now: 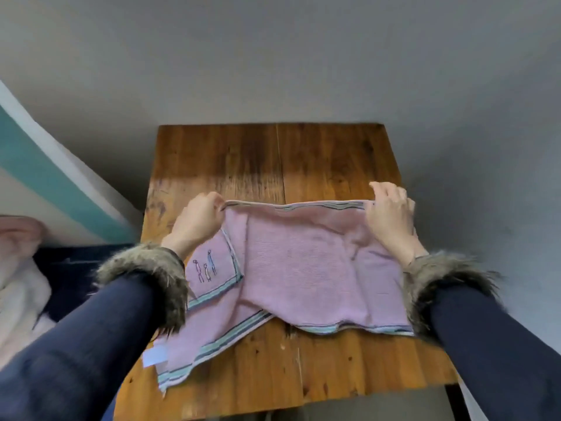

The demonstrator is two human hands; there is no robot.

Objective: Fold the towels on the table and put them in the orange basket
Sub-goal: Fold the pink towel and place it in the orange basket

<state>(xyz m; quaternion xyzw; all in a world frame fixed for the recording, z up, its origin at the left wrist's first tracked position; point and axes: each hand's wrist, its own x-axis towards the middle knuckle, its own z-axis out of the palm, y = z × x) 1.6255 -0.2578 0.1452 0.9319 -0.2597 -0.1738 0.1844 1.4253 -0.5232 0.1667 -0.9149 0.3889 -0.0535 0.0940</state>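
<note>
Two hands are on one soft pink towel (303,268) with blue and green striped edges, and they are your hands. Your left hand (197,221) pinches the far left corner of the towel, with the fingers curled round the striped edge. Your right hand (391,214) pinches the far right corner the same way, thumb and fingers closed on the cloth. Between your hands the far edge of the towel is pulled in a line and lifted a little. The rest of the towel lies on the brown wooden table (273,159), in the middle and toward the near side. It is bunched, not flat. A part on the left is turned over and shows three little stitched figures (205,267). Another part runs to the near left edge of the table, where a small white tag (154,357) sticks out. You wear dark blue sleeves with shaggy brown fur cuffs (151,275). On the left, off the table, you can see some blurry pale pink and white cloth (18,268). Behind the table is a plain grey wall (273,56).
</note>
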